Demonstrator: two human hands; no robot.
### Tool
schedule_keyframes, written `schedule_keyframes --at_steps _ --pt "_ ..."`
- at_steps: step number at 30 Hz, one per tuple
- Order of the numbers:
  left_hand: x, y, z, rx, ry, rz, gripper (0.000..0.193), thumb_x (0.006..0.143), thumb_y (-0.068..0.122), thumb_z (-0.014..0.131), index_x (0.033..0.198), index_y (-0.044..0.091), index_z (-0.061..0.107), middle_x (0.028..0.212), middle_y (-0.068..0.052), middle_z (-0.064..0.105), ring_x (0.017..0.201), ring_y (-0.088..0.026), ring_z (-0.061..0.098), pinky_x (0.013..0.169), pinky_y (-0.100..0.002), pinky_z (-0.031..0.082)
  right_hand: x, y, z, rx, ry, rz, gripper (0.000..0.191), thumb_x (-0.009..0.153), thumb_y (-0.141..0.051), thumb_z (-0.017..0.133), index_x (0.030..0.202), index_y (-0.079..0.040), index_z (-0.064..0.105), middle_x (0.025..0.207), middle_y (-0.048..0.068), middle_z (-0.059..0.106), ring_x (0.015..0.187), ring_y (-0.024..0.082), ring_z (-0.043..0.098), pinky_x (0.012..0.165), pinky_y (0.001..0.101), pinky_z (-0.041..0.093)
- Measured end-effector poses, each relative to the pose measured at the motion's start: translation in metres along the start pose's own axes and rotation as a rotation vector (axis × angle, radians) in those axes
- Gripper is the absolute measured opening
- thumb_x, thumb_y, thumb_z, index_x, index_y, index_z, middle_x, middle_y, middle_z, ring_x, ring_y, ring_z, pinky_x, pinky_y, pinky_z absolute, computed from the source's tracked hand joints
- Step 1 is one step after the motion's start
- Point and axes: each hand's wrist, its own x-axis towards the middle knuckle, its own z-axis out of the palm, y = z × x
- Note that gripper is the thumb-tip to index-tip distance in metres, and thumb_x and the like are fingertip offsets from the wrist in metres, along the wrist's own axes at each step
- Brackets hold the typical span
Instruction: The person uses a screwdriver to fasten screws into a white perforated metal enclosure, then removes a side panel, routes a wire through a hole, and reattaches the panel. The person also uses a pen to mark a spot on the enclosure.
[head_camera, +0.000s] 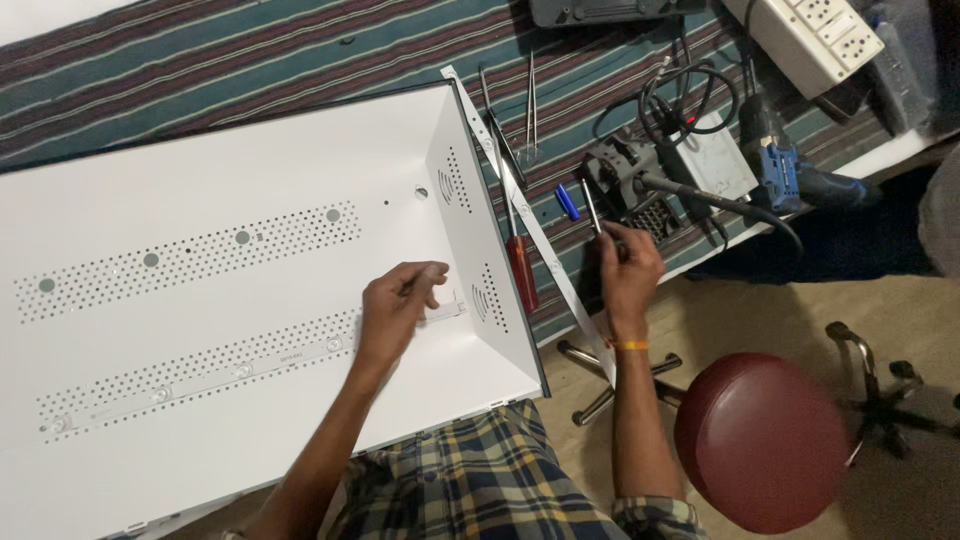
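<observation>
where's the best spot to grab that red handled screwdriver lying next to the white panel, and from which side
Probably by the red handle, taken from above. The screwdriver lies flat on the striped cloth, handle toward the person and thin shaft pointing away, close along the white panel edge. The panel wall blocks one side, so the open side near the right hand looks easier.

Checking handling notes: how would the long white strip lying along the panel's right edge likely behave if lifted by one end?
The white strip looks long, thin and narrow, so it would probably sag and flex. It seems light. Lying partly over the table edge, it might slide off if nudged.
</observation>
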Motion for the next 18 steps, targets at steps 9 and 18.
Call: schedule_keyframes --at_steps 9,18 --pt "-0.029 -0.024 -0.019 0.050 0.115 0.016 0.023 0.099 0.021 0.065 0.108 0.003 0.076 0.092 -0.007 0.078 0.072 -0.009 0.066 0.060 -0.024 0.054 -0.035 0.017 -0.009 -0.336 -0.077 0.011 0.035 0.096 -0.022 0.079 0.126 -0.005 0.071 0.111 0.017 0.065 0.100 0.035 0.065 0.084 0.0468 0.054" --pt "-0.002 -0.025 -0.042 0.279 0.276 0.317 0.016 0.098 0.014 0.070 0.108 0.003 0.075 0.094 -0.008 0.074 0.074 -0.013 0.068 0.065 -0.028 0.056 -0.010 -0.070 -0.012 0.167 0.093 -0.142 0.037 0.104 -0.006 0.083 0.135 -0.001 0.064 0.127 0.014 0.060 0.113 0.024 0.067 0.095 0.0362 0.059"
